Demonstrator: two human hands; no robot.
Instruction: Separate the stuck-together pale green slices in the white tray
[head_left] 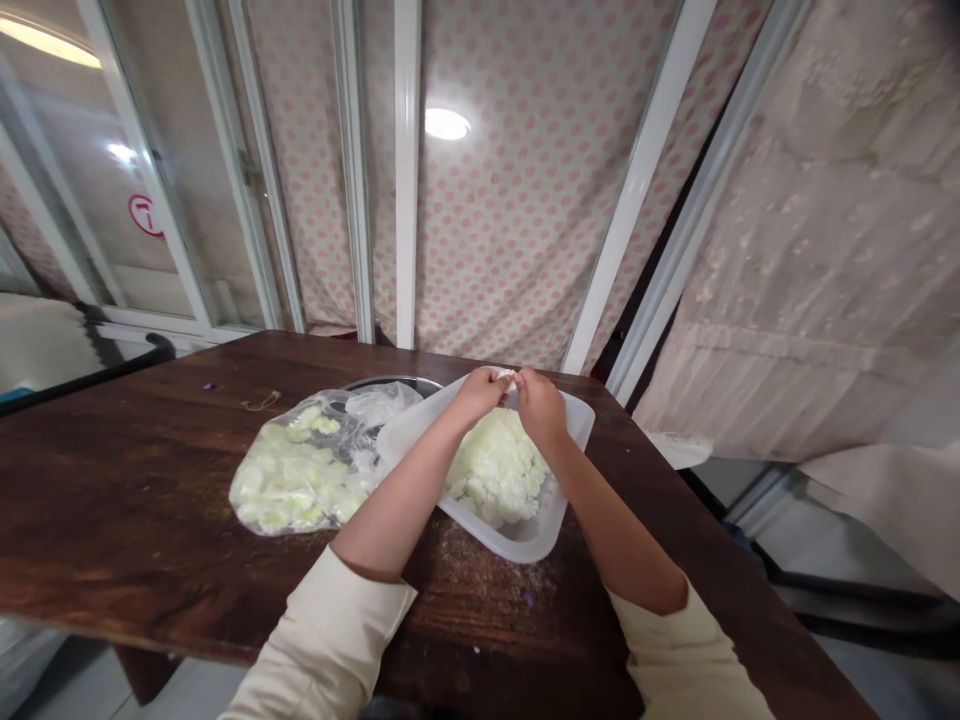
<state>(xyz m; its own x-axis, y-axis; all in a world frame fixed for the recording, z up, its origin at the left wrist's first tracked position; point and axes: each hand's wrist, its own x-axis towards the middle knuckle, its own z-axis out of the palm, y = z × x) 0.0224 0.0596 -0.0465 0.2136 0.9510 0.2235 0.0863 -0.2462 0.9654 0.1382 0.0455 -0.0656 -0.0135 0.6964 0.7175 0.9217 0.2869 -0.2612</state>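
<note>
Over the far end of a white plastic tub [517,550], my left hand [480,395] and my right hand [543,403] meet with closed fingers. Both pinch a small white piece [508,375] between the fingertips; its exact kind is too small to tell. Below them the tub holds a heap of pale, yellowish-white crumbly pieces [499,465]. A clear plastic bag [289,470] with similar pale greenish-white pieces inside lies left of the tub, partly hidden by my left forearm.
Behind the bag and tub shows the rim of a round metal dish [397,380]. All this stands on a dark wooden table [135,500], with a thin yellowish band [261,402] near its far side. Glass panels and a dotted curtain [517,200] rise beyond.
</note>
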